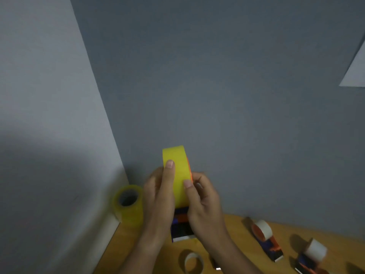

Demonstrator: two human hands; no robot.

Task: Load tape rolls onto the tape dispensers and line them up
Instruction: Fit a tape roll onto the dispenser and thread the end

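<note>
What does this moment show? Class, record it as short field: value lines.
held item: yellow tape roll on a dispenser, raised above the table
left hand: holds the roll's left side
right hand: holds its right side
loaded dispensers: two, at right
loose rolls: clear yellowish; small pale

Both hands hold a yellow tape roll (176,175) upright on a blue-orange tape dispenser (180,226) above the wooden desk (233,252): the left hand (158,196) with its thumb on the tape's face, the right hand (203,202) likewise. A translucent yellow roll stack (129,206) stands at left; two loaded dispensers (265,239) lie at right.
</note>
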